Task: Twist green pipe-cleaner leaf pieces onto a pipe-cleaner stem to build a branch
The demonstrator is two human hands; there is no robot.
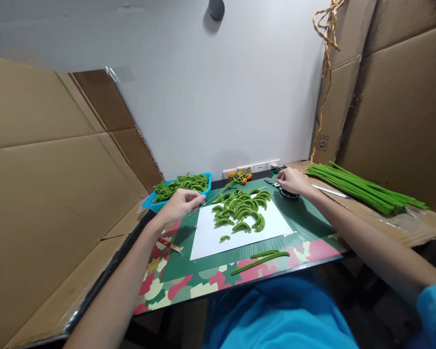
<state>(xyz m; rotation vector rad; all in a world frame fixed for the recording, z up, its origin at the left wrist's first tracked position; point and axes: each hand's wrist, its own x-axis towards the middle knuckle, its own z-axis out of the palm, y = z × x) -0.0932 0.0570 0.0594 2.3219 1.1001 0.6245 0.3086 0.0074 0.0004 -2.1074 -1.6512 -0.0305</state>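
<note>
My left hand hovers over the left side of the green mat, thumb and fingers closed in a pinch. Whatever it holds is too small to make out. A thin green stem runs just below its fingertips towards orange flowers. At the mat's far right, my right hand has its fingers closed on black-handled scissors, partly covering them. Between my hands, a white sheet carries a pile of short, curved, fuzzy green pieces. One small piece lies apart near the front.
A blue basket of green fuzzy pieces stands at the back left. Long green fuzzy stems lie at right beside a metal blade. Two green strips rest along the front edge. Cardboard walls flank the table.
</note>
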